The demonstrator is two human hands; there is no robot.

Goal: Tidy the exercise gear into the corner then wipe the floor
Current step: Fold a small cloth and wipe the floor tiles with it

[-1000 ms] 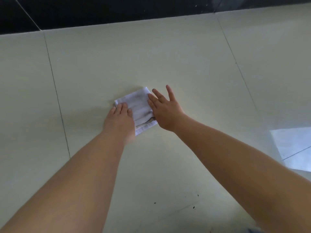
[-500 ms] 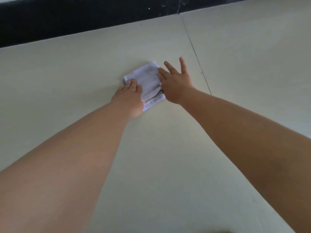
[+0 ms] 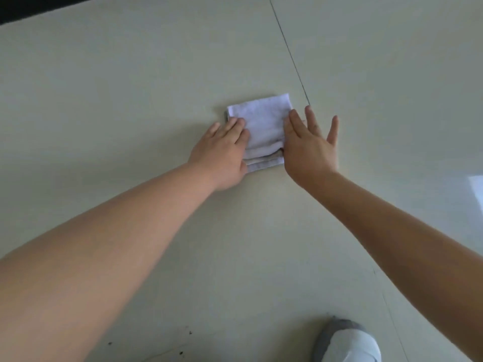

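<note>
Head view:
Cloth (image 3: 261, 126): folded, white, flat on pale tiled floor (image 3: 130, 87), frame centre.
Left hand (image 3: 222, 155): fingers straight, pressing cloth's left edge.
Right hand (image 3: 308, 147): fingers spread, flat along cloth's right edge.
Shoe (image 3: 347, 343): lower right.

Left arm: bare, reaching in from 8 o'clock toward the centre, forearm stretched nearly straight.
Left hand (image 3: 222, 152): lying palm down, fingers (image 3: 236, 126) straight and close together, pointing to 1 o'clock.
Right arm: bare, coming in from 4 o'clock, forearm angled toward 10 o'clock.
Right hand (image 3: 308, 150): lying palm down and flat, just beside the left at its 3 o'clock.
Right fingers (image 3: 312, 120): extending straight and fanning apart, the outermost splaying toward 1 o'clock.
Foot (image 3: 347, 342): showing at 5 o'clock, below the right forearm, in a grey-and-white shoe.
</note>
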